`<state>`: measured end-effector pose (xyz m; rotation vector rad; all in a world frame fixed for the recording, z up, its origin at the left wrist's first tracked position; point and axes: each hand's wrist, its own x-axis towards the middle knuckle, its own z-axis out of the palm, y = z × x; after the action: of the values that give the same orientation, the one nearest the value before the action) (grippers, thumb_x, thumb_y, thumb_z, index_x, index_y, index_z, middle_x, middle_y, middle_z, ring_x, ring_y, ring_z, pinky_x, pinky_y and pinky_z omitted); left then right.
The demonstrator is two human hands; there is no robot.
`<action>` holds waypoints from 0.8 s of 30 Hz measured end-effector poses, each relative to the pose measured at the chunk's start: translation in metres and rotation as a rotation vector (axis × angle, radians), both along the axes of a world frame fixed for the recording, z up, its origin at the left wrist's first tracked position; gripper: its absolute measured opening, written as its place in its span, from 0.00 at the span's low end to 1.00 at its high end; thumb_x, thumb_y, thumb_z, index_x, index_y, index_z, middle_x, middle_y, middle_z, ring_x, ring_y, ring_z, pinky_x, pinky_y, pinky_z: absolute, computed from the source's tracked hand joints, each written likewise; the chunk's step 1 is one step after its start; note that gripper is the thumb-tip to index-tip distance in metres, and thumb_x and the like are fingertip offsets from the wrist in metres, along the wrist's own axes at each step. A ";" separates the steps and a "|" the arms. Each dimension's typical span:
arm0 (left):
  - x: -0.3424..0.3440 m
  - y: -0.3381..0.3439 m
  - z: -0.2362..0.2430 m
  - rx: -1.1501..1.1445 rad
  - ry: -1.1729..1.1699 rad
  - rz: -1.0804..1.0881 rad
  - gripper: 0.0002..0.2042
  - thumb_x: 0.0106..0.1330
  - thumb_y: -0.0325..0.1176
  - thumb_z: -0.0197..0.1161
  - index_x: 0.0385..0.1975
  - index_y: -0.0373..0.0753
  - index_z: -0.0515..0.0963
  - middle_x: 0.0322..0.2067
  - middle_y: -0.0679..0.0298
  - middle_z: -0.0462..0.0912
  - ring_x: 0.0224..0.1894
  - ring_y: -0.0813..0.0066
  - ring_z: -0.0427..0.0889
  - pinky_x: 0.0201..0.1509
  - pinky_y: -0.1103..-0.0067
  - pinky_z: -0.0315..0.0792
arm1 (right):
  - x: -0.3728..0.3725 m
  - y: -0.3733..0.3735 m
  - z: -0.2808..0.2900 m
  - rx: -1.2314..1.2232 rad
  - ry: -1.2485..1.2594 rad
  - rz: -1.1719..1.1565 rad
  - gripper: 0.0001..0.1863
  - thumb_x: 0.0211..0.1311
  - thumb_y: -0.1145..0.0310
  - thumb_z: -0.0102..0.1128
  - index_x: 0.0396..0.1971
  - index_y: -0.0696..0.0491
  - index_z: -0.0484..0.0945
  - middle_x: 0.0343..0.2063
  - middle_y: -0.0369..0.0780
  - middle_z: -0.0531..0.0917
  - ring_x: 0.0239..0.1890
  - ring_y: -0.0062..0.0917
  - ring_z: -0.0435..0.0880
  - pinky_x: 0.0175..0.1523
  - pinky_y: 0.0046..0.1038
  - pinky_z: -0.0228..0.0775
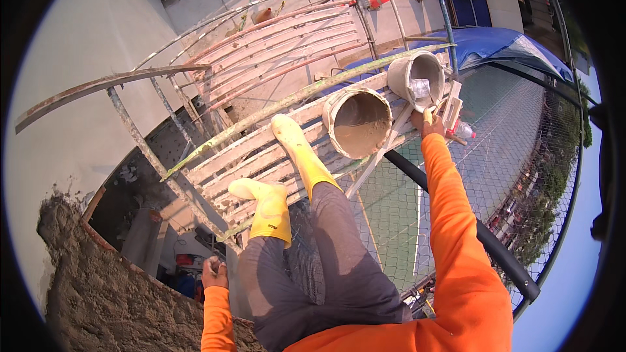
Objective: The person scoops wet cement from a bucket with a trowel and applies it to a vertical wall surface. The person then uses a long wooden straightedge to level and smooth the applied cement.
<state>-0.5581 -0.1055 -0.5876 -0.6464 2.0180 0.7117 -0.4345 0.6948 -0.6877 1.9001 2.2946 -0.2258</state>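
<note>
My right hand [428, 124] reaches forward to the near side of a grey-crusted bucket [399, 81]. Its fingers are closed round a small yellowish piece that I cannot identify. A clear plastic piece lies inside this bucket. Just right of the hand is a pale, mortar-stained float-like tool [451, 105], along with a clear bottle [464, 130] with a pink cap. Left of the hand stands a second bucket [332, 114] with wet brown mortar [362, 138] in it. My left hand [214, 274] is low at the left by the wall, fingers curled; what they hold, if anything, is unclear.
I stand in yellow boots [297, 150] on a slatted scaffold platform [254, 161] with gaps between its boards. Scaffold rails [140, 133] rise at the left. Rough wet plaster [111, 287] covers the lower-left wall. Mesh fencing [502, 150] and a black bar [486, 238] lie right.
</note>
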 end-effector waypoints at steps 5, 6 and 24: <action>-0.037 0.270 -0.176 0.386 -0.038 -0.297 0.28 0.59 0.34 0.70 0.61 0.35 0.71 0.48 0.53 0.83 0.49 0.62 0.82 0.59 0.72 0.74 | 0.025 0.125 -0.071 -0.077 0.017 0.057 0.25 0.60 0.52 0.64 0.51 0.55 0.82 0.47 0.51 0.86 0.52 0.40 0.85 0.59 0.36 0.73; -0.034 0.329 -0.201 0.413 -0.157 -0.204 0.33 0.59 0.39 0.70 0.65 0.38 0.68 0.56 0.48 0.80 0.60 0.55 0.78 0.66 0.69 0.70 | 0.029 0.144 -0.083 -0.100 -0.038 0.039 0.24 0.61 0.51 0.64 0.49 0.53 0.83 0.46 0.50 0.86 0.51 0.41 0.85 0.58 0.36 0.74; -0.048 0.359 -0.178 0.630 0.087 0.251 0.18 0.69 0.38 0.61 0.52 0.33 0.71 0.40 0.53 0.81 0.39 0.61 0.80 0.46 0.70 0.74 | 0.152 -0.046 -0.032 -0.285 -0.076 0.552 0.30 0.64 0.68 0.63 0.65 0.55 0.68 0.56 0.50 0.72 0.50 0.38 0.75 0.51 0.33 0.73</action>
<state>-0.6058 0.2535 -0.7659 -0.4946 1.6595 1.4649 -0.2821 0.6487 -0.7202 1.0769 2.4659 -0.3740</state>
